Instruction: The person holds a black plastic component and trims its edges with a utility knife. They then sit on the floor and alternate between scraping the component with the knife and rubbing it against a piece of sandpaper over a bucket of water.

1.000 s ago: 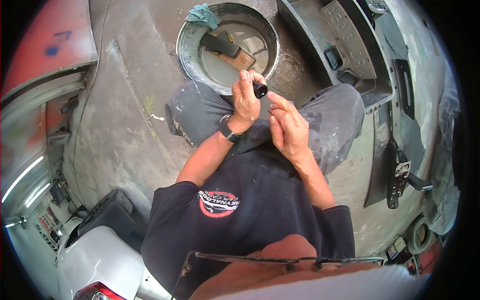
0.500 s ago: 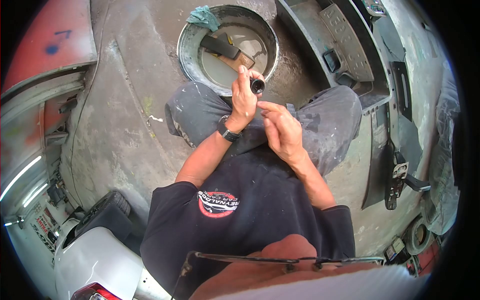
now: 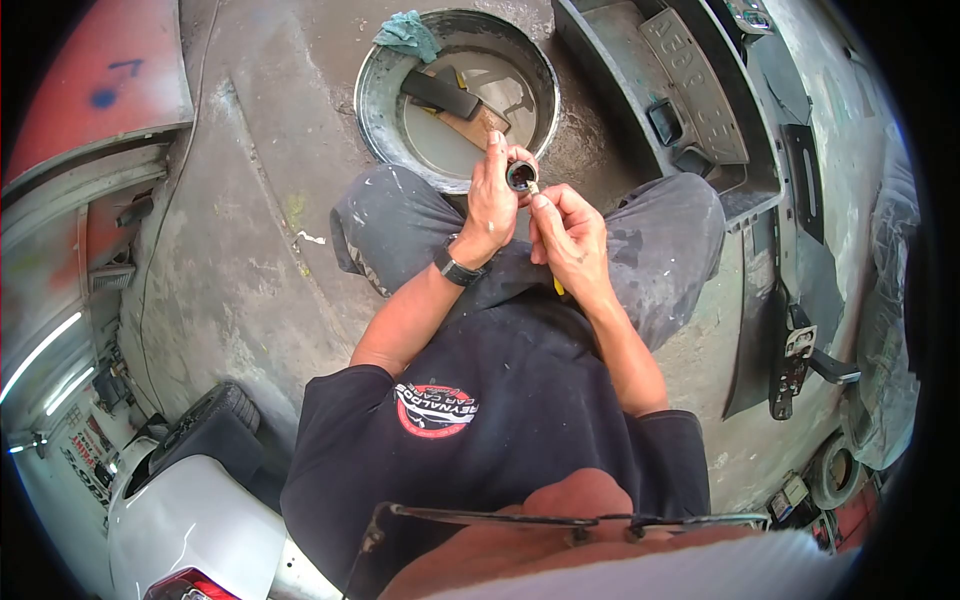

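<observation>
On our far left a red panel (image 3: 90, 60) leans by the concrete floor. Ahead of our knees stands a round metal basin (image 3: 372, 120) with a green rag (image 3: 405, 35) on its rim and a sanding block (image 3: 440, 90) lying inside.

Our left hand (image 3: 490, 205), watch (image 3: 452, 265) on its wrist, is closed around a small dark cup (image 3: 520, 176), fingers wrapped round its side, mouth tilted towards us, just above the basin's near edge. Our right hand (image 3: 570, 235) pinches a thin stick (image 3: 557, 287) between thumb and fingertips; its upper end sits at the cup's mouth, touching the rim or just inside, we cannot tell which.

To work well here, we judge it best to brace the two hands against each other, hold the cup steady, and move only the stick with small, light strokes. On the right lies a grey body part (image 3: 690, 70).
</observation>
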Tool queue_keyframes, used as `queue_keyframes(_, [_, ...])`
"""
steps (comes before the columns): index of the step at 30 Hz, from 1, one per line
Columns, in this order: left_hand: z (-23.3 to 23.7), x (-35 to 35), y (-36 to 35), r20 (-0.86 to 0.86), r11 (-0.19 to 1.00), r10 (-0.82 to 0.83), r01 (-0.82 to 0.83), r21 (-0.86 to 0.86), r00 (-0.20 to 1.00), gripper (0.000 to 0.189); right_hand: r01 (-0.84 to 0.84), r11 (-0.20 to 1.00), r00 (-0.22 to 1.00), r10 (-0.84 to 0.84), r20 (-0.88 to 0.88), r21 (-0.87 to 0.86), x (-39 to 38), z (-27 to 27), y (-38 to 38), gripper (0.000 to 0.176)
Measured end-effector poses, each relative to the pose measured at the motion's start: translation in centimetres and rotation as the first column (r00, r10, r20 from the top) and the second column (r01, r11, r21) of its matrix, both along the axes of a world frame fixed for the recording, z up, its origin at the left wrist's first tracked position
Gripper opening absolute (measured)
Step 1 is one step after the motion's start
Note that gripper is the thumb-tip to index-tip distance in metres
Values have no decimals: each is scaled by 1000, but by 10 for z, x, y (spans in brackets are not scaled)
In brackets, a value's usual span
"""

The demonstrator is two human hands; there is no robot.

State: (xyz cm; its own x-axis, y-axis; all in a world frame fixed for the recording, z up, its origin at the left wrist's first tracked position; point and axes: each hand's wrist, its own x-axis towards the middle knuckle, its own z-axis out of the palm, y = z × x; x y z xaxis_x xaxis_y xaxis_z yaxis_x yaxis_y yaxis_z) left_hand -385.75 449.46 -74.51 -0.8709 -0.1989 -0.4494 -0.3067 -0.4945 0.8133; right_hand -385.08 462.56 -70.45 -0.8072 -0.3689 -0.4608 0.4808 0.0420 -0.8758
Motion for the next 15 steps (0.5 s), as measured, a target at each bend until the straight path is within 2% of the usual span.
queue_keyframes(6, [-8,2,1,-41,988,-13,7,-153,999,65,16,999,998,-14,54,-34,5,0,-3,21])
queue_keyframes(9, [-6,3,2,-76,916,-51,16,-402,996,67,57,997,991,-50,121,-52,8,-1,-8,23])
queue_keyframes(12, [-7,3,2,-61,909,-48,18,-416,997,68,68,996,990,-61,127,-56,9,-3,-11,23])
queue_keyframes(15, [1,5,1,13,938,-61,62,-341,998,69,77,976,973,-30,227,-205,5,1,-11,23])
